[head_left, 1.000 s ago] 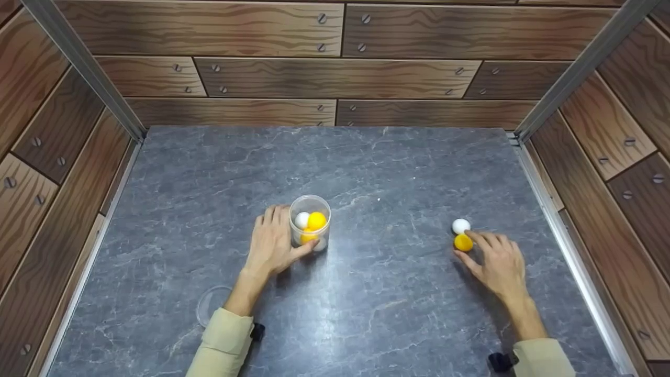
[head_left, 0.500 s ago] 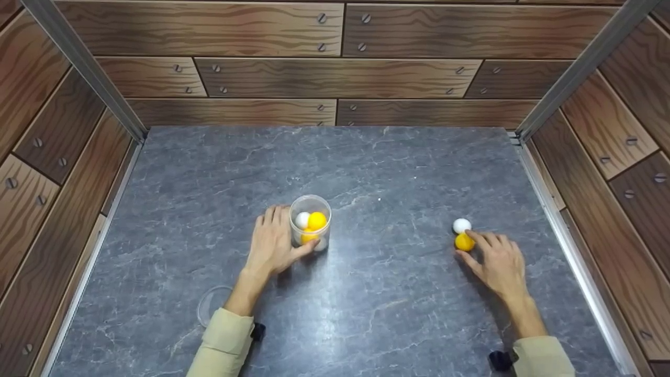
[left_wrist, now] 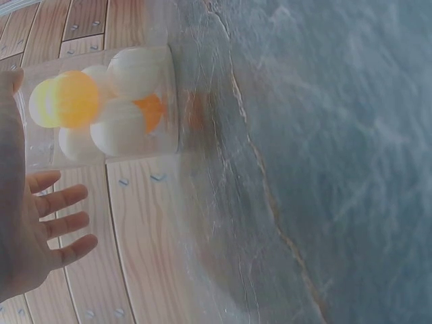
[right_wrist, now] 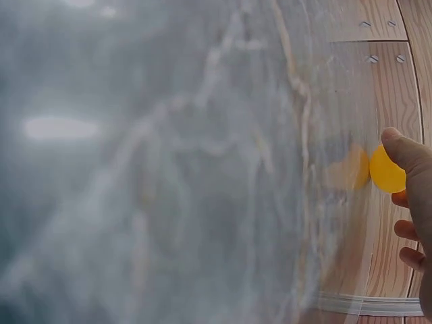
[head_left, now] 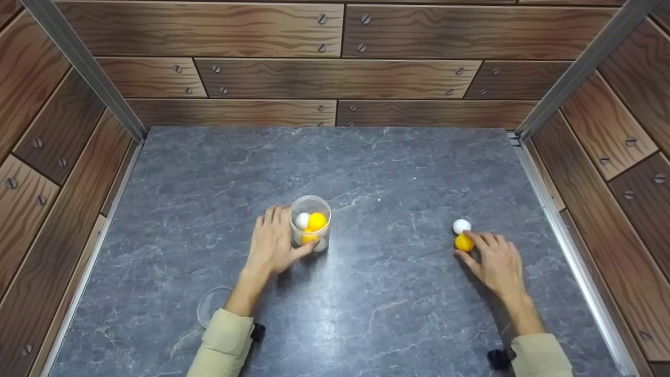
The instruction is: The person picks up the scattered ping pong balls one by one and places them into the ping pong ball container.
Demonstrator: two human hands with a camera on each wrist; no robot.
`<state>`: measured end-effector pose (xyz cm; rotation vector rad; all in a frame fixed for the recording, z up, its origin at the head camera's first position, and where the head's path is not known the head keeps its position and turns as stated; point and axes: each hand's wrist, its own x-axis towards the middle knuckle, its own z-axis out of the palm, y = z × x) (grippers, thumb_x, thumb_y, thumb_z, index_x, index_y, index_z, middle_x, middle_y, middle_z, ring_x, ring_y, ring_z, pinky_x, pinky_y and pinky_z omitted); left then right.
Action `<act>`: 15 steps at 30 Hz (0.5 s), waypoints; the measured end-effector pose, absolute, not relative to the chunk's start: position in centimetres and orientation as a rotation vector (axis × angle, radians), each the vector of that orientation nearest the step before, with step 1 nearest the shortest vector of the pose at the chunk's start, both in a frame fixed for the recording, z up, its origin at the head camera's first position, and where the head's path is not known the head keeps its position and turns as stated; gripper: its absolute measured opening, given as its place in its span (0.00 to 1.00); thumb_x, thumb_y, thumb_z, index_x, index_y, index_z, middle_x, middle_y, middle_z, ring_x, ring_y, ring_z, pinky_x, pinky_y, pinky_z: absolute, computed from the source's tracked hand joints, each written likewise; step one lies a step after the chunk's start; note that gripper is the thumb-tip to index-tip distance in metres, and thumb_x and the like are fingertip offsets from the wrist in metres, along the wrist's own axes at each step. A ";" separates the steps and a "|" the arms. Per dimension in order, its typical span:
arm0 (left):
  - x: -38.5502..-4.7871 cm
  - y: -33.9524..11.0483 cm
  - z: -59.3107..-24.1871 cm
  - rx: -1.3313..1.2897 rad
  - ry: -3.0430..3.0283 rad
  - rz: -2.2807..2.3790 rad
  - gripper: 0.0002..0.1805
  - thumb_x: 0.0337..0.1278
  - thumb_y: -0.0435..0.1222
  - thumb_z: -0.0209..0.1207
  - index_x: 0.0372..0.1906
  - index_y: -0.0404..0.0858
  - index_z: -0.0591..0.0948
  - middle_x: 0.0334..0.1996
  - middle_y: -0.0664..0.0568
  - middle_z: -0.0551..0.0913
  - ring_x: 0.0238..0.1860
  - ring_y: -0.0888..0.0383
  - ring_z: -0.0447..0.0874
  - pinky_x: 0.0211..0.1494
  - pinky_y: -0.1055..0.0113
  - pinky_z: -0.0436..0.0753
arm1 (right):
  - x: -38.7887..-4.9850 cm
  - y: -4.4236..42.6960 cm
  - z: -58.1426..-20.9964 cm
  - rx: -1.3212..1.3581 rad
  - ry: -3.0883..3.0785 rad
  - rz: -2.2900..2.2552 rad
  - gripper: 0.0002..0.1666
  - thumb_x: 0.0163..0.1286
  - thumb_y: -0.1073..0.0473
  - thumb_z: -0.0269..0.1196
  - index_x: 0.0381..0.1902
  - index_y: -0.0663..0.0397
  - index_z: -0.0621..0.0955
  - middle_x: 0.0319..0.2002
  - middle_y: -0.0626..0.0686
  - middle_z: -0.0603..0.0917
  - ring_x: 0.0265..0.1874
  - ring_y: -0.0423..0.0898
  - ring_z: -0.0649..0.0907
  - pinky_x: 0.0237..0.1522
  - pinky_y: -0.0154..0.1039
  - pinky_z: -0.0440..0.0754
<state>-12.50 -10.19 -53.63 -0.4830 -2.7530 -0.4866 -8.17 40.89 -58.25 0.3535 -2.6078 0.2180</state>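
Observation:
A clear plastic jar (head_left: 310, 201) stands upright on the table, with several white and yellow-orange table tennis balls (left_wrist: 118, 128) inside. My left hand (head_left: 272, 243) holds the jar from its left side, thumb across the near wall and fingers toward the far side. On the right, my right hand (head_left: 500, 264) pinches a yellow table tennis ball (head_left: 464, 242) between thumb and index finger. That ball sits at the tabletop, its reflection meeting it in the right wrist view. A white table tennis ball (head_left: 461, 226) lies just beyond it, close to the index fingertip.
A round clear lid (head_left: 209, 303) lies on the grey marbled table (head_left: 366, 324), partly covered by the left forearm. Wood-patterned walls (head_left: 335, 78) with metal edge strips (head_left: 570, 262) enclose the back and both sides.
Both hands stay almost where they were. The right hand and the yellow ball shift only very slightly; the jar and the white ball keep their places.

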 end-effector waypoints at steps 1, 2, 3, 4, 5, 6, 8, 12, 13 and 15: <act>-12.5 -10.2 -53.6 -0.483 -2.753 -0.484 0.52 0.52 0.74 0.58 0.64 0.34 0.74 0.58 0.40 0.82 0.61 0.41 0.79 0.58 0.47 0.79 | -8.2 40.9 -58.3 0.351 -2.609 0.222 0.33 0.54 0.45 0.80 0.56 0.52 0.86 0.42 0.63 0.89 0.39 0.63 0.83 0.34 0.52 0.73; -12.5 -10.2 -53.6 -0.484 -2.751 -0.481 0.52 0.52 0.74 0.58 0.64 0.34 0.74 0.57 0.40 0.82 0.61 0.41 0.79 0.58 0.47 0.80 | -8.2 40.9 -58.3 0.348 -2.611 0.224 0.33 0.54 0.45 0.80 0.56 0.52 0.86 0.42 0.63 0.89 0.39 0.63 0.83 0.34 0.52 0.73; -12.5 -10.2 -53.6 -0.485 -2.748 -0.477 0.52 0.52 0.74 0.58 0.64 0.34 0.74 0.57 0.40 0.82 0.61 0.41 0.79 0.58 0.47 0.80 | -8.2 40.9 -58.3 0.345 -2.612 0.226 0.33 0.54 0.45 0.80 0.56 0.52 0.86 0.42 0.63 0.89 0.39 0.63 0.83 0.34 0.52 0.74; -12.5 -10.2 -53.6 -0.485 -2.749 -0.471 0.52 0.52 0.74 0.58 0.64 0.34 0.74 0.57 0.40 0.82 0.61 0.41 0.79 0.58 0.47 0.80 | -8.2 40.9 -58.2 0.343 -2.614 0.228 0.33 0.54 0.46 0.80 0.56 0.52 0.86 0.42 0.63 0.89 0.39 0.63 0.83 0.34 0.52 0.74; -12.5 -10.2 -53.7 -0.486 -2.746 -0.468 0.52 0.52 0.74 0.58 0.64 0.34 0.74 0.57 0.40 0.82 0.61 0.41 0.79 0.58 0.47 0.80 | -8.2 40.9 -58.2 0.341 -2.616 0.229 0.33 0.54 0.46 0.80 0.56 0.52 0.86 0.42 0.63 0.89 0.39 0.64 0.83 0.34 0.52 0.74; -12.5 -10.2 -53.7 -0.487 -2.741 -0.467 0.52 0.52 0.73 0.58 0.64 0.33 0.74 0.57 0.40 0.82 0.61 0.41 0.79 0.58 0.47 0.80 | -8.2 40.9 -58.2 0.341 -2.618 0.229 0.33 0.54 0.46 0.80 0.56 0.52 0.86 0.42 0.63 0.89 0.39 0.64 0.83 0.34 0.53 0.74; -12.5 -10.2 -53.7 -0.489 -2.729 -0.466 0.51 0.52 0.73 0.58 0.64 0.33 0.74 0.57 0.40 0.82 0.61 0.40 0.80 0.57 0.47 0.80 | -8.3 40.8 -58.1 0.343 -2.622 0.224 0.33 0.55 0.46 0.80 0.57 0.52 0.86 0.43 0.63 0.89 0.40 0.63 0.83 0.34 0.52 0.74; -12.5 -10.2 -53.8 -0.488 -2.721 -0.467 0.51 0.52 0.73 0.58 0.64 0.33 0.74 0.57 0.40 0.82 0.61 0.40 0.80 0.57 0.47 0.80 | -8.3 40.7 -58.2 0.359 -2.619 0.209 0.32 0.55 0.47 0.80 0.56 0.53 0.86 0.43 0.62 0.89 0.41 0.63 0.83 0.35 0.52 0.74; -12.5 -10.2 -53.8 -0.487 -2.719 -0.465 0.51 0.52 0.73 0.58 0.64 0.33 0.75 0.57 0.40 0.82 0.61 0.40 0.80 0.57 0.47 0.80 | -8.3 40.7 -58.2 0.364 -2.617 0.206 0.32 0.55 0.47 0.80 0.56 0.53 0.86 0.43 0.62 0.89 0.41 0.63 0.83 0.35 0.52 0.74; -12.5 -10.2 -53.9 -0.487 -2.715 -0.463 0.51 0.52 0.73 0.58 0.64 0.33 0.75 0.57 0.40 0.83 0.61 0.40 0.80 0.57 0.47 0.81 | -8.3 40.7 -58.2 0.373 -2.612 0.200 0.31 0.55 0.48 0.80 0.55 0.53 0.87 0.43 0.62 0.89 0.41 0.63 0.83 0.35 0.52 0.74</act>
